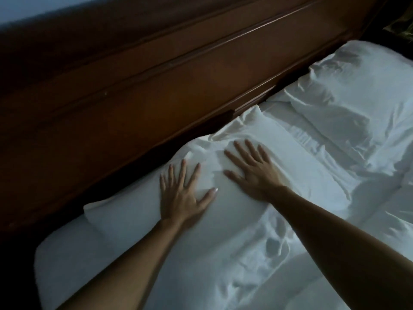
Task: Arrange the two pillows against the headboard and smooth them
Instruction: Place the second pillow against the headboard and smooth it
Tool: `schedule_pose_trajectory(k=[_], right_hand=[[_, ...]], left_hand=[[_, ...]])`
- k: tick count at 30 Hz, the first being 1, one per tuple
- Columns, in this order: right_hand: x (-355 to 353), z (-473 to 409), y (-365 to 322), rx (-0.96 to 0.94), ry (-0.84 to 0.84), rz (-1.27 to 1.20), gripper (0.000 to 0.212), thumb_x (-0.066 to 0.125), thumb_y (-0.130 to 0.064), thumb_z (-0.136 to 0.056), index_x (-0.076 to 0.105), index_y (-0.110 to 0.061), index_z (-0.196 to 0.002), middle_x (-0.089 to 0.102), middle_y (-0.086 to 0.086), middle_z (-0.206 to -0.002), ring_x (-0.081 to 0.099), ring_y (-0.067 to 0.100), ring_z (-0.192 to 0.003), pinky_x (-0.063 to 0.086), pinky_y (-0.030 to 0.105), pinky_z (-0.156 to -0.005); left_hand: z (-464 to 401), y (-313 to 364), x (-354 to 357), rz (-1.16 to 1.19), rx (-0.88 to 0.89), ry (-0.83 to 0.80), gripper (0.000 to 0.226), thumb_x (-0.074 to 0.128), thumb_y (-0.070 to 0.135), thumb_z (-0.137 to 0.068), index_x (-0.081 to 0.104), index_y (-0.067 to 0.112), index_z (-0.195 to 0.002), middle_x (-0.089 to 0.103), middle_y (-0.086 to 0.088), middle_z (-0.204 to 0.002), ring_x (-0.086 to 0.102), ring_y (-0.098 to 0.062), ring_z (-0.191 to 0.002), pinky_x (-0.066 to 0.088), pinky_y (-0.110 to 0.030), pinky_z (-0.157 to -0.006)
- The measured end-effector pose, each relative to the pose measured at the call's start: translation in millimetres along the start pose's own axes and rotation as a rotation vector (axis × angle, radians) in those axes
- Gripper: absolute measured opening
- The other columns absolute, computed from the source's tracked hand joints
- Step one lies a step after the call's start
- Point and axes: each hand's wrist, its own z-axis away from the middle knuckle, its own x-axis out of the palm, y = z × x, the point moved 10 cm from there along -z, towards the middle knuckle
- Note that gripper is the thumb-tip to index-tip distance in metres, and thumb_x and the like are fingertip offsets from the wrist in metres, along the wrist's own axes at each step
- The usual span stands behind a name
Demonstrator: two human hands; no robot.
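A white pillow (297, 162) lies along the dark wooden headboard (156, 90) in the middle of the view. Both my hands press flat on its top, fingers spread. My left hand (182, 193) rests near the pillow's left half, my right hand (252, 171) a little further right, with creased fabric between them. A second white pillow (357, 104) lies further right against the headboard, wrinkled and touched by neither hand. The room is dim.
A rumpled white sheet (257, 265) covers the mattress below and right of the pillows. The mattress corner (58, 260) shows at the lower left, with dark floor beyond. Something greenish (402, 23) sits at the top right corner.
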Motion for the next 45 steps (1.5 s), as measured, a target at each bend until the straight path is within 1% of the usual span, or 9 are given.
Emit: schedule_pose_trajectory(k=[8, 11, 14, 17, 22, 27, 34, 40, 45], right_hand=[[-22.8, -17.4, 103.9, 0.245, 0.028, 0.001, 0.084, 0.002, -0.084, -0.089, 0.005, -0.044, -0.162, -0.003, -0.005, -0.174, -0.004, 0.024, -0.160, -0.002, 0.055, -0.127], [-21.2, -32.5, 5.7, -0.107, 0.059, -0.015, 0.074, 0.006, -0.071, -0.097, 0.007, -0.039, -0.164, 0.001, 0.000, -0.174, -0.002, 0.024, -0.160, 0.001, 0.053, -0.128], [4.3, -27.8, -47.5, -0.346, -0.031, 0.064, 0.069, -0.001, -0.067, -0.099, 0.003, -0.042, -0.163, -0.004, -0.001, -0.173, -0.011, 0.022, -0.159, -0.004, 0.051, -0.128], [5.8, -26.8, 6.8, -0.206, -0.001, 0.078, 0.066, -0.002, -0.066, -0.099, -0.001, -0.046, -0.162, -0.008, -0.006, -0.173, -0.014, 0.022, -0.159, -0.006, 0.049, -0.128], [-7.4, -3.8, 58.1, 0.102, -0.048, 0.049, 0.067, 0.002, -0.068, -0.099, -0.007, -0.045, -0.162, -0.017, -0.005, -0.172, -0.019, 0.025, -0.158, -0.009, 0.057, -0.125], [6.6, 71.0, -48.3, -0.239, -0.007, 0.060, 0.077, -0.002, -0.074, -0.096, 0.000, -0.039, -0.164, -0.014, 0.000, -0.172, -0.017, 0.023, -0.158, -0.002, 0.054, -0.127], [36.3, 84.1, -4.8, -0.264, 0.043, 0.145, 0.075, 0.020, -0.074, -0.100, 0.006, -0.038, -0.164, -0.006, 0.000, -0.174, -0.015, 0.024, -0.159, 0.005, 0.052, -0.128], [28.3, 89.7, 44.8, -0.139, 0.108, 0.104, 0.076, 0.030, -0.075, -0.098, 0.017, -0.039, -0.163, 0.005, 0.001, -0.174, -0.001, 0.028, -0.160, 0.010, 0.053, -0.128], [17.5, 109.5, 151.5, 0.157, 0.038, 0.084, 0.079, 0.007, -0.080, -0.093, 0.004, -0.044, -0.163, 0.000, -0.004, -0.174, 0.002, 0.029, -0.160, 0.011, 0.060, -0.126]], left_hand=[[62.9, -112.4, 4.4, 0.033, -0.473, -0.092, 0.075, 0.009, 0.076, -0.093, 0.001, 0.044, -0.160, -0.001, -0.005, -0.172, -0.003, -0.034, -0.157, -0.001, -0.061, -0.122], [16.2, -35.0, -24.7, 0.107, -0.347, 0.106, 0.073, 0.016, 0.064, -0.096, 0.018, 0.033, -0.161, 0.003, -0.003, -0.172, -0.003, -0.026, -0.157, -0.003, -0.048, -0.125], [-1.4, 31.9, -2.6, 0.104, -0.123, 0.075, 0.067, 0.012, 0.059, -0.101, 0.017, 0.031, -0.161, 0.006, -0.002, -0.171, -0.002, -0.020, -0.158, -0.002, -0.046, -0.126], [22.6, 14.7, 14.8, -0.032, -0.082, 0.106, 0.067, 0.017, 0.061, -0.104, 0.027, 0.026, -0.161, 0.017, -0.008, -0.169, 0.008, -0.027, -0.157, 0.006, -0.054, -0.124], [71.7, -25.5, 9.7, -0.035, -0.343, 0.074, 0.074, 0.009, 0.066, -0.101, 0.014, 0.026, -0.163, -0.002, -0.010, -0.171, -0.006, -0.030, -0.157, -0.001, -0.057, -0.124], [107.9, 64.7, 8.9, 0.012, -0.183, 0.227, 0.067, 0.036, 0.056, -0.102, 0.041, 0.016, -0.155, 0.024, -0.021, -0.165, 0.014, -0.044, -0.154, 0.014, -0.064, -0.119], [126.9, 43.9, 35.8, -0.055, -0.019, 0.217, 0.077, 0.044, 0.063, -0.096, 0.034, 0.018, -0.158, 0.019, -0.013, -0.168, 0.010, -0.037, -0.156, 0.018, -0.061, -0.120], [159.1, -18.6, 39.8, -0.163, -0.048, 0.138, 0.087, 0.037, 0.075, -0.090, 0.033, 0.022, -0.158, 0.015, -0.012, -0.169, 0.007, -0.039, -0.156, 0.013, -0.068, -0.118], [165.5, -37.7, 30.3, -0.058, -0.057, 0.141, 0.081, 0.036, 0.070, -0.091, 0.038, 0.023, -0.157, 0.018, -0.014, -0.169, 0.010, -0.038, -0.156, 0.011, -0.065, -0.120]])
